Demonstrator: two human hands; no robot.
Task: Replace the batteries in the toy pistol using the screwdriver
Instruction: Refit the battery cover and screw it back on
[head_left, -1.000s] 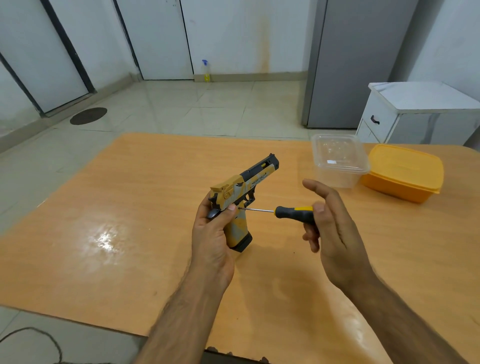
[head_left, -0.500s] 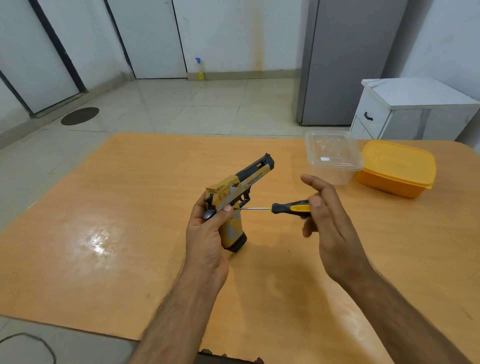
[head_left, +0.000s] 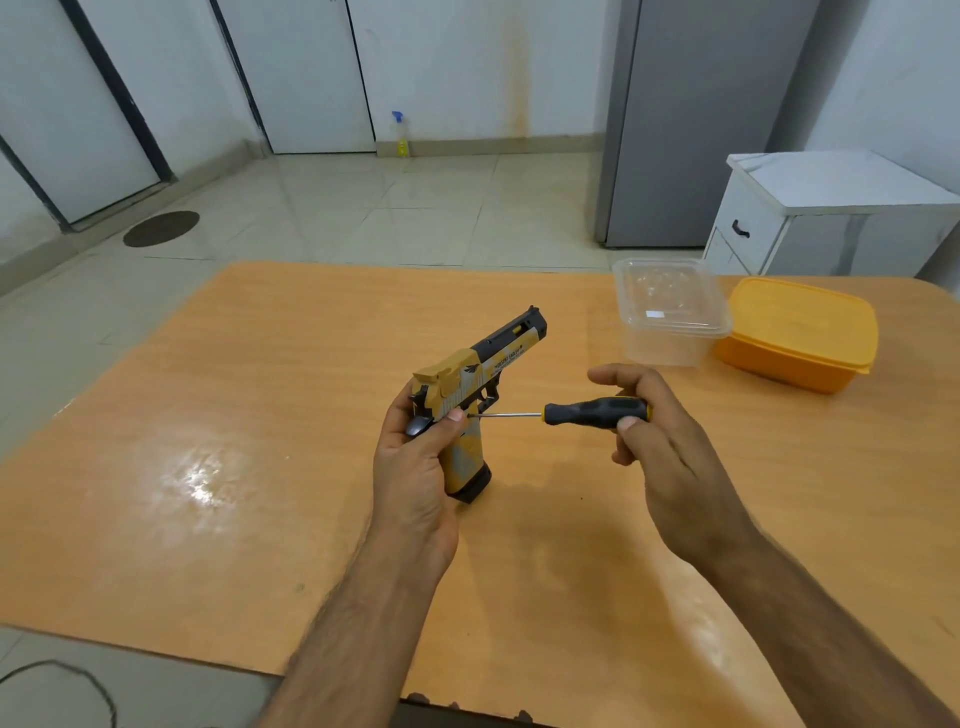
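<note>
A yellow, grey and black toy pistol (head_left: 480, 371) is held above the wooden table (head_left: 234, 415), muzzle pointing away and up to the right. My left hand (head_left: 415, 457) grips it around the back of the grip, thumb on its side. My right hand (head_left: 660, 447) pinches the black and yellow handle of a screwdriver (head_left: 582, 411) between thumb and fingers. The thin shaft lies level, and its tip touches the pistol's side just above the grip, next to my left thumb.
A clear plastic container (head_left: 670, 312) and an orange lidded box (head_left: 800, 332) stand at the table's far right. Behind the table are a white cabinet (head_left: 831, 213), a grey fridge (head_left: 696, 119) and tiled floor. A cable loop (head_left: 78, 686) lies on the floor near left.
My right hand's fingers have shifted around the screwdriver handle, showing more of it. The pistol and the screwdriver tip stay together in much the same place.
</note>
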